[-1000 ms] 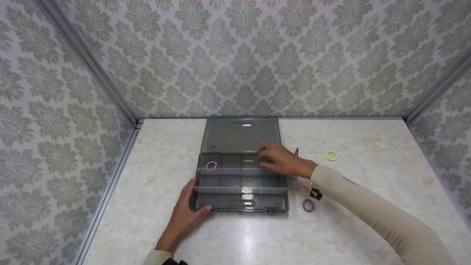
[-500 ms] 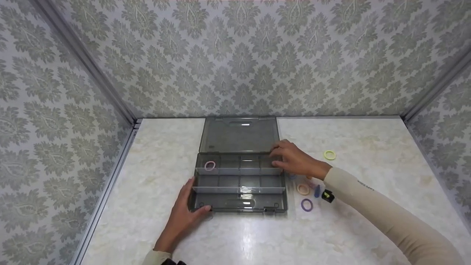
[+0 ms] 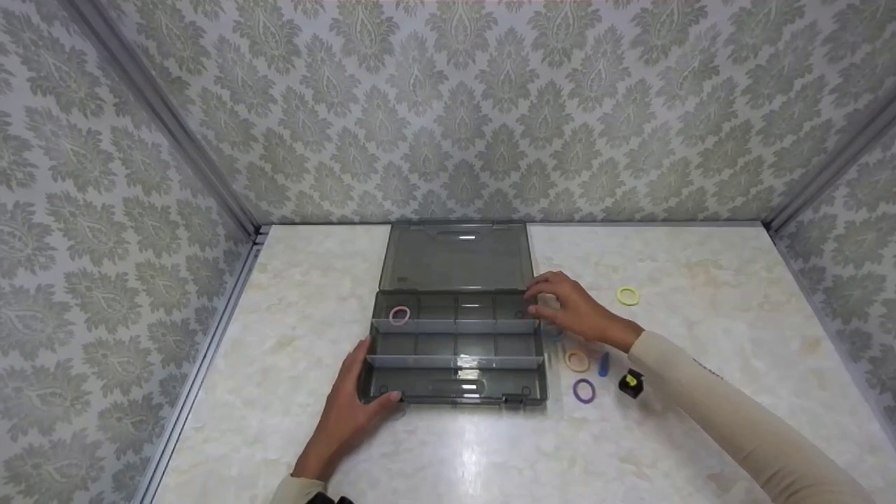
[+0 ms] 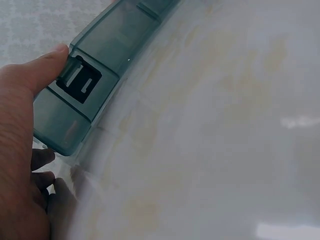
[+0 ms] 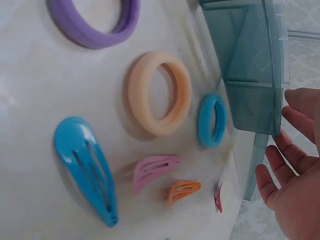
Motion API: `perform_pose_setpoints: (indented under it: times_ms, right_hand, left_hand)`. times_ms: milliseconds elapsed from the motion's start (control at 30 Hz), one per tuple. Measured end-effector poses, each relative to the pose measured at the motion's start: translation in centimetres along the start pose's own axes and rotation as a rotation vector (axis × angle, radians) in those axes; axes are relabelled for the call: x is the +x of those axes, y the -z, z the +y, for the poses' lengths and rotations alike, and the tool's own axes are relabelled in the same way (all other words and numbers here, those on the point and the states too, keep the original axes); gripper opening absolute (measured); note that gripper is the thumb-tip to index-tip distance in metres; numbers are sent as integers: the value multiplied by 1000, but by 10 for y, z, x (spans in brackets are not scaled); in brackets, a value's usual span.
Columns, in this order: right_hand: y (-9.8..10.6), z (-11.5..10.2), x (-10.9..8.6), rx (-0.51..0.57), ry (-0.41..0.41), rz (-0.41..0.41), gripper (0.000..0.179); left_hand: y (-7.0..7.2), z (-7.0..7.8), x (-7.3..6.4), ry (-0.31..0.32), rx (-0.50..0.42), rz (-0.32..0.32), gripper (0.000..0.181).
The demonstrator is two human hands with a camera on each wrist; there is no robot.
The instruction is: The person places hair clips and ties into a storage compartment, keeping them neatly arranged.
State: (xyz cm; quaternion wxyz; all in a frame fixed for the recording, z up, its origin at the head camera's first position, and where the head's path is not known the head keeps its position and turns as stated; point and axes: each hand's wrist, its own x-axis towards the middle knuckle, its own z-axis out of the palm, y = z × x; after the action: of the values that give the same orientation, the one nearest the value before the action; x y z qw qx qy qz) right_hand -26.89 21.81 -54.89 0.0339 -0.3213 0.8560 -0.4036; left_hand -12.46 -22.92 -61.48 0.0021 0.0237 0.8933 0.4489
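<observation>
A smoky grey plastic compartment box (image 3: 455,381) lies on the table with its lid (image 3: 455,260) folded back. My left hand (image 3: 353,399) grips its front left corner, thumb on the front edge near a dark latch (image 4: 79,80), fingers along the left side. At the back right corner, my right hand (image 3: 574,308) holds the rim with thumb and fingers. A pink hair tie (image 3: 408,316) lies in the back left compartment. Just right of the box are a peach hair tie (image 5: 137,95), a purple one (image 5: 90,39) and a blue one (image 5: 204,122).
Beyond them lie a blue snap hair clip (image 5: 90,167), a pink clip (image 5: 150,171), an orange clip (image 5: 182,190) and a red one (image 5: 218,197). A yellow hair tie (image 3: 628,304) is farther right. Patterned wall panels (image 3: 455,140) enclose the table's back and sides.
My right hand has moved right, from above the back right compartments to the box's back right corner. The left hand keeps its place on the box.
</observation>
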Motion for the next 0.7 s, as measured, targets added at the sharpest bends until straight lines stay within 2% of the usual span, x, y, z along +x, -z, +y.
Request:
perform_pose_setpoints:
  times_ms: [433,700]
  right_hand:
    - [0,15,-21,117,-84,95,31]
    - [-6,26,-31,120,-30,160,22]
  left_hand:
    - [0,0,0,-30,-24,2,113]
    - [0,2,-1,-12,-21,1,113]
